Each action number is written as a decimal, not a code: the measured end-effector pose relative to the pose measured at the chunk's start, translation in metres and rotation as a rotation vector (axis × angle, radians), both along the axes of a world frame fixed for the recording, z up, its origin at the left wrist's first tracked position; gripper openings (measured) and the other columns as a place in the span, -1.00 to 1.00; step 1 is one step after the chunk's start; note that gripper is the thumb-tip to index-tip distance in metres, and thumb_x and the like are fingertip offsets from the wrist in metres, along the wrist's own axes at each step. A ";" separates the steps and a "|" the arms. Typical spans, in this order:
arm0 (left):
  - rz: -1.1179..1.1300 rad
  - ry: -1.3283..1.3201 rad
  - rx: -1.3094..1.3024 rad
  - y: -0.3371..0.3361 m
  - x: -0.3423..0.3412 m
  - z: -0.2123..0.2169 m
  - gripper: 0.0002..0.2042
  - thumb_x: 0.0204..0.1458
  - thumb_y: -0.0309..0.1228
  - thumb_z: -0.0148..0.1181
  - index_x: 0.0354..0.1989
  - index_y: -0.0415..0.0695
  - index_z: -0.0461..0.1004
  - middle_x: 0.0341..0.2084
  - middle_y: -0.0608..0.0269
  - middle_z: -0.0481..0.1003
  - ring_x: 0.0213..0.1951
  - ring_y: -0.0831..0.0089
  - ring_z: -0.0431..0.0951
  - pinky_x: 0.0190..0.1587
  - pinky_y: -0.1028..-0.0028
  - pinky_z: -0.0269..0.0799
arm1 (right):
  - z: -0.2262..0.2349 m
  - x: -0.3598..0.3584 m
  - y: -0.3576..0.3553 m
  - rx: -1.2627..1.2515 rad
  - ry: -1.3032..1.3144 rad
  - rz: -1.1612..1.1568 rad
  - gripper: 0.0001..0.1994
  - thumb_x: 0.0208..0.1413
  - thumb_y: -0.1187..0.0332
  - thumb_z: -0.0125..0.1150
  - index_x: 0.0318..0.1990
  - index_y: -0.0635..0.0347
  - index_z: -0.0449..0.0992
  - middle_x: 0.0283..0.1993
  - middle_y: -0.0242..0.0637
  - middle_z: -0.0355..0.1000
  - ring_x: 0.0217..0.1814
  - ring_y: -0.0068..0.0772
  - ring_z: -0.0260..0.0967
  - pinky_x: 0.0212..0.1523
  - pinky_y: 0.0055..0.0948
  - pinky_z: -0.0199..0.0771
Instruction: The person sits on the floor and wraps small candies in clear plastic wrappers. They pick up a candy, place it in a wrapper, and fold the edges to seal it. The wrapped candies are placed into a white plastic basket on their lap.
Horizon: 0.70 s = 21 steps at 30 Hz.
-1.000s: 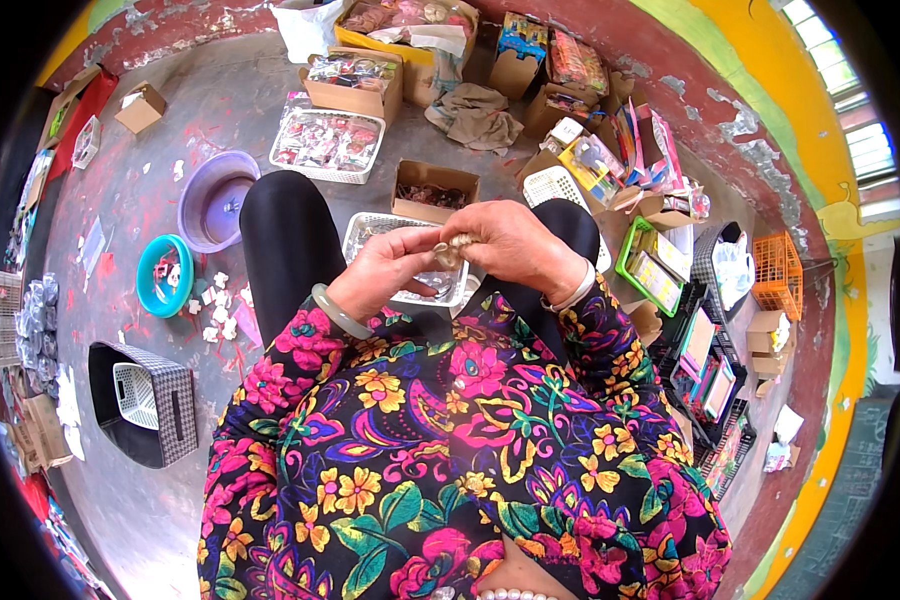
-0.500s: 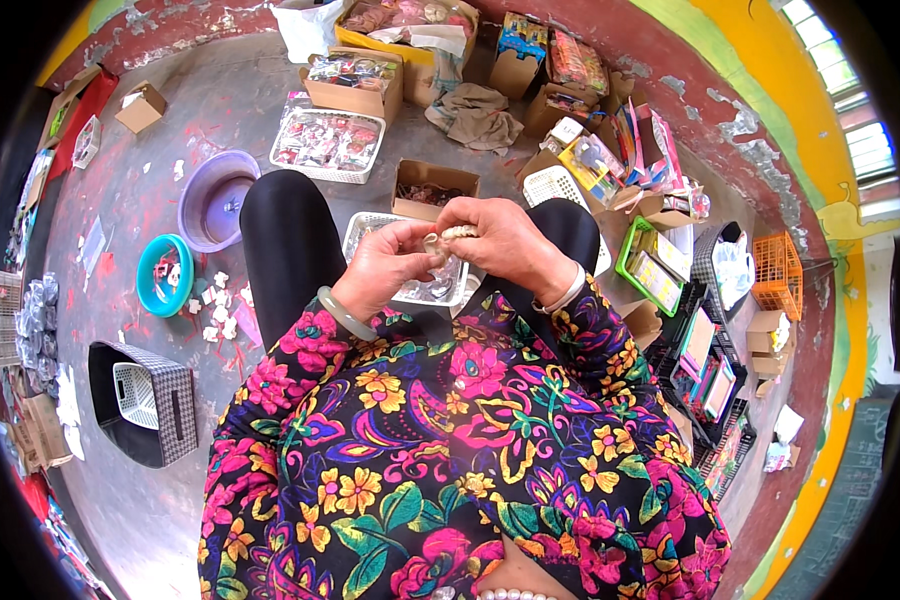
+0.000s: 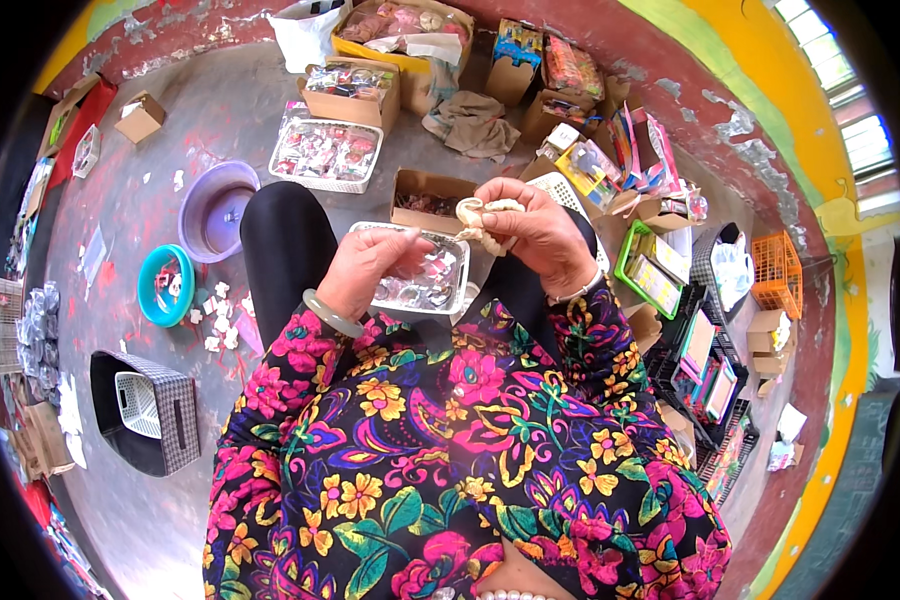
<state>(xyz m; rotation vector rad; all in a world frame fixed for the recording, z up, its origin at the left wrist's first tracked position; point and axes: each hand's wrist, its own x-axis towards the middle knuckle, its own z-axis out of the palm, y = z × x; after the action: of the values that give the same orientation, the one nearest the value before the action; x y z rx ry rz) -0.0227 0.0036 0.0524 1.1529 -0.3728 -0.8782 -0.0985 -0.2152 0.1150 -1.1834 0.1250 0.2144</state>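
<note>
Right hand grip closed on cream ring; left hand pinching, contents unclear, beside it

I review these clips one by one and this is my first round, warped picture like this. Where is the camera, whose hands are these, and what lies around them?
The camera sits on the person's head and looks down through a fisheye lens, so straight edges bend. The two hands are the person's own. The right hand pinches a small cream-coloured looped piece. The left hand rests just over a clear plastic tray of small items on the lap; whether it holds anything is hard to tell. On the grey concrete floor lie a purple round basin, a teal round bowl, a white plastic basket of small packets and an open brown cardboard box.
</note>
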 end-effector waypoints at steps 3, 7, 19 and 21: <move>-0.030 0.099 -0.144 -0.005 -0.007 0.015 -0.70 0.01 -0.53 0.11 -0.04 -0.26 0.36 -0.24 0.17 0.48 -0.48 0.62 0.49 -0.47 0.70 0.40 | -0.024 0.001 0.002 0.295 -0.021 0.010 -0.81 -0.02 0.49 0.18 -0.22 0.25 0.38 -0.29 -0.28 0.45 -0.28 -0.51 0.42 -0.26 -0.56 0.40; -0.053 0.057 -0.131 -0.014 -0.015 0.029 -0.69 0.00 -0.53 0.13 -0.04 -0.25 0.35 -0.24 0.21 0.49 -0.50 0.70 0.45 -0.49 0.72 0.38 | -0.040 0.004 0.012 0.376 -0.035 -0.062 -0.82 -0.01 0.47 0.17 -0.22 0.23 0.39 -0.30 -0.31 0.45 -0.27 -0.50 0.42 -0.22 -0.53 0.41; -0.044 0.252 0.016 -0.020 -0.015 0.016 -0.85 0.01 -0.41 0.16 -0.31 -0.23 0.46 -0.58 0.30 0.48 -0.69 0.70 0.37 -0.67 0.73 0.23 | -0.032 0.003 0.014 -0.020 0.036 -0.022 -0.80 -0.07 0.45 0.23 -0.25 0.16 0.40 -0.38 -0.48 0.39 -0.43 -0.77 0.26 -0.50 -0.78 0.15; -0.014 0.250 0.050 -0.021 -0.017 0.024 -0.85 0.00 -0.41 0.17 -0.33 -0.24 0.47 -0.63 0.32 0.47 -0.71 0.71 0.34 -0.69 0.74 0.20 | -0.027 0.001 0.014 0.022 0.047 -0.036 -0.77 -0.09 0.45 0.26 -0.24 0.16 0.40 -0.37 -0.49 0.39 -0.42 -0.76 0.27 -0.49 -0.77 0.17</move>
<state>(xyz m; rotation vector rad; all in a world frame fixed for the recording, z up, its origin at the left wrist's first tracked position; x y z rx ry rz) -0.0396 -0.0172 0.0761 1.0718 -0.1556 -1.0355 -0.0980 -0.2015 0.0880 -1.1535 0.1841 0.2115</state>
